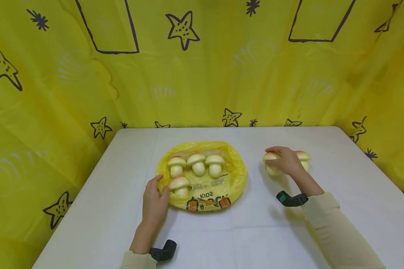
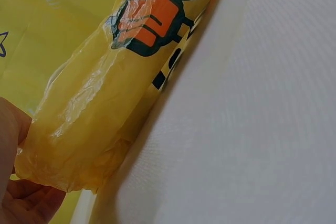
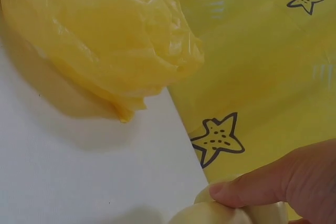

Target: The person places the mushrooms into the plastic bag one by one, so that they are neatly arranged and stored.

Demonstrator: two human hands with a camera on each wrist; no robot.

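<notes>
A yellow plastic bag [image 1: 240, 173] lies wide with its rim rolled into a ring, and printed lettering shows on its inside. Several cream mushrooms [image 1: 196, 164] with reddish-tinged caps, smooth like toys, sit in its left and back part. My left hand [image 1: 155, 200] holds the bag's left rim between thumb and fingers; the left wrist view shows the film [image 2: 79, 129] between them. To the right of the bag, my right hand [image 1: 286, 161] grips a mushroom [image 1: 272, 170] by its cap. Another mushroom [image 1: 304, 157] stands just behind that hand, partly hidden by it.
A white table [image 1: 229, 239] carries everything. Yellow curtains [image 1: 202, 74] printed with starfish and shells hang behind the table and along both sides. Black wrist devices [image 1: 291, 199] are worn at both cuffs.
</notes>
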